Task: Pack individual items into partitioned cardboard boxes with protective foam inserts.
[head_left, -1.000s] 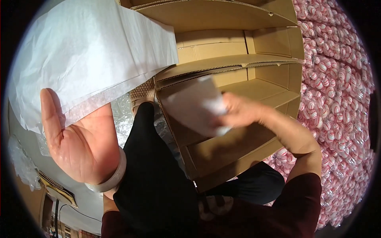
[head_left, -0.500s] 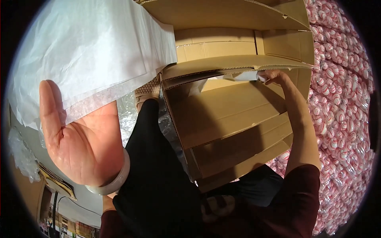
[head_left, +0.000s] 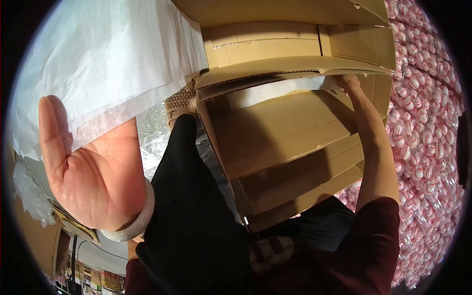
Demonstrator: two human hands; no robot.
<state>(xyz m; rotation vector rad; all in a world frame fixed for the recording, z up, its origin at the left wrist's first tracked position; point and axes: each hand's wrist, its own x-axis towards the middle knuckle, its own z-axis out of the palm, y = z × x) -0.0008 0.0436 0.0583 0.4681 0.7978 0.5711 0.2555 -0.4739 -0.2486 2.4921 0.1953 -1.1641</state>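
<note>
My left hand (head_left: pixel 96 172) supports a stack of white tissue paper (head_left: pixel 108 54), the thumb on top and the fingers hidden underneath. A pale bangle (head_left: pixel 132 228) circles that wrist. On the right, my right hand (head_left: pixel 350 84) reaches into an open cardboard box (head_left: pixel 275 132), just under a raised inner flap (head_left: pixel 275 73). It pinches the right end of a white paper sheet (head_left: pixel 285 92) lying along the box's far inside wall; the fingertips are partly hidden.
Plastic-wrapped red-and-white striped candies (head_left: pixel 423 162) are piled along the right. A second cardboard compartment (head_left: pixel 268 46) opens beyond the flap. Clear plastic wrap (head_left: pixel 152 142) lies beside my leg, with a crumpled plastic bag (head_left: pixel 32 191) at far left.
My right hand has moved slightly farther into the box, and the paper there now stretches flatter along the wall. My left hand and its tissue paper shift slightly left in the picture.
</note>
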